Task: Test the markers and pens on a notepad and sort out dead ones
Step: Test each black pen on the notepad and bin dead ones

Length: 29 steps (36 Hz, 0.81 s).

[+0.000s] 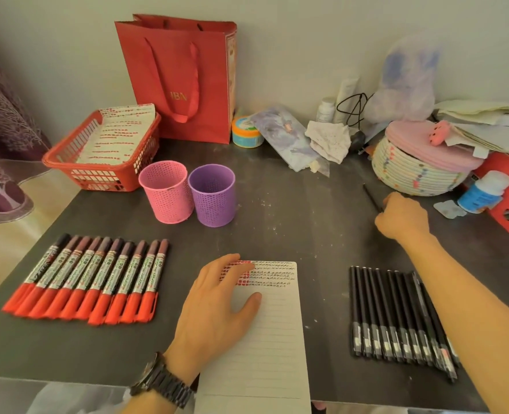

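Left hand [220,297] is down flat on the notepad [265,330], fingers straight and spread, palm holding the sheet in place at the near edge of the dark surface [292,210]. The top lines of the page carry red blobs and small dark scribbles; the lower lines are bare. Over on the far right, the right hand [402,216] is curled round a thin black pen [372,198], its free end sticking up and to the left, just in front of the woven basket [411,177] with the pink lid. Red-capped markers [89,279] lie in a tight row to the left of the notepad, caps toward the person. A row of black pens [396,318] sits to the right of it, partly under the right forearm. Behind, 2 mesh cups stand side by side, the pink cup [166,192] touching the purple cup [212,195], next to a red basket [104,150].
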{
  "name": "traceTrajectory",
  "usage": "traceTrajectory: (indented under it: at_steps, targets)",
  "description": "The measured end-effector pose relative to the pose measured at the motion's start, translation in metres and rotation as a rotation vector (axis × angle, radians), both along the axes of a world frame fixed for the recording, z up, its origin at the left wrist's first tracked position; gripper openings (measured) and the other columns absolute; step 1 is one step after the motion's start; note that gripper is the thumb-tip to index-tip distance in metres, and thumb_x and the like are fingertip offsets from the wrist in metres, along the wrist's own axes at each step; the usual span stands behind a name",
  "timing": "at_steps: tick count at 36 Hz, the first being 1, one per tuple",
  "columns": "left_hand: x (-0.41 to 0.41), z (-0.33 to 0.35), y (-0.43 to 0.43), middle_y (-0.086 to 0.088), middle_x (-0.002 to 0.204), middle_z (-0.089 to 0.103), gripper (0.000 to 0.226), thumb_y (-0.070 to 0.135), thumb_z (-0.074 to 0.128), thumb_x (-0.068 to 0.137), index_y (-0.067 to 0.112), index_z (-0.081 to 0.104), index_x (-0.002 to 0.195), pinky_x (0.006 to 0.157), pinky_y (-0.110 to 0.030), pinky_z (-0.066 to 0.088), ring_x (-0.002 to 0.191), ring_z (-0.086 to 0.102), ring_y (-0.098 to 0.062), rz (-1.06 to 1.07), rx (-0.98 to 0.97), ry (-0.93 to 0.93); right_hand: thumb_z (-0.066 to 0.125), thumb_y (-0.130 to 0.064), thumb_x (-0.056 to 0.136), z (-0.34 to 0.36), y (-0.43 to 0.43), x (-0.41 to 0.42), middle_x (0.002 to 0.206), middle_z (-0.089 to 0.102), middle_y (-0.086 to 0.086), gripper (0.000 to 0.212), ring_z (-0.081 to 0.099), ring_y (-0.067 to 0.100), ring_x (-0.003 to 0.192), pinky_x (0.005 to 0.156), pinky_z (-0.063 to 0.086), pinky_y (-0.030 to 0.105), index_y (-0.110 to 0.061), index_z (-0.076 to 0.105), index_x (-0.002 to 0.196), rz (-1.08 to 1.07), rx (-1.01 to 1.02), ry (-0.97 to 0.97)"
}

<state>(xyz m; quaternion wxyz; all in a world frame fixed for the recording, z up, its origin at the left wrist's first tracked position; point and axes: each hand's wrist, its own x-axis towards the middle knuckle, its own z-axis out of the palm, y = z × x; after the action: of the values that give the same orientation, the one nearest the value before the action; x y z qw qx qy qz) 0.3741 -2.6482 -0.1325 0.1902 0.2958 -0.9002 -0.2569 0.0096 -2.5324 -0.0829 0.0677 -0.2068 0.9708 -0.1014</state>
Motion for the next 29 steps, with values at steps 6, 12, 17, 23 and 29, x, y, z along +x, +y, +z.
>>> traceTrajectory:
  at_steps: [6,12,17,23,29]
  targets:
    - [0.003,0.003,-0.001,0.023,0.141,0.042,0.049,0.052,0.053,0.087,0.04,0.052,0.135,0.107,-0.023,0.034,0.134,0.034,0.002,-0.013,0.053,0.069,0.062,-0.012,0.095,0.011,0.007,0.038,0.097,0.067,0.006,0.025,0.066,0.032,0.097,0.09,0.052,0.042,-0.009,0.063,0.12,0.018,-0.386,-0.258]
    - [0.006,0.009,0.001,0.019,0.141,0.047,0.046,0.05,0.055,0.092,0.033,0.053,0.136,0.109,-0.033,0.04,0.133,0.039,-0.001,-0.064,0.015,0.138,0.067,0.002,0.091,0.024,0.026,0.153,0.088,0.072,0.007,0.017,0.072,0.014,0.079,0.073,0.061,0.025,-0.013,0.072,0.096,0.141,-0.988,-0.628]
    - [0.012,0.021,0.014,0.018,0.141,0.047,0.058,0.063,0.047,0.095,0.03,0.043,0.143,0.105,-0.025,0.038,0.13,0.045,-0.002,-0.198,-0.089,0.146,0.077,-0.02,0.08,0.02,0.041,0.237,0.088,0.078,0.007,0.011,0.075,0.019,0.079,0.069,0.062,0.028,-0.025,0.077,0.089,0.22,-1.068,-0.751]
    - [0.016,0.033,0.023,0.013,0.097,0.06,0.047,0.058,0.025,0.104,0.026,0.059,0.108,0.067,-0.032,0.052,0.082,0.056,-0.007,-0.348,-0.192,0.014,0.075,-0.04,0.075,0.0,0.048,0.275,0.081,0.076,0.01,0.021,0.071,0.02,0.07,0.058,0.055,0.025,-0.026,0.078,0.09,0.116,-1.174,-0.825]
    - [0.02,0.031,0.031,0.01,0.086,0.057,0.027,0.041,0.036,0.103,0.023,0.054,0.097,0.056,-0.032,0.046,0.071,0.053,-0.011,-0.362,-0.212,0.03,0.065,-0.028,0.085,-0.01,0.05,0.289,0.067,0.067,0.013,0.017,0.059,0.02,0.054,0.049,0.049,0.026,-0.018,0.078,0.089,0.124,-1.219,-0.789]
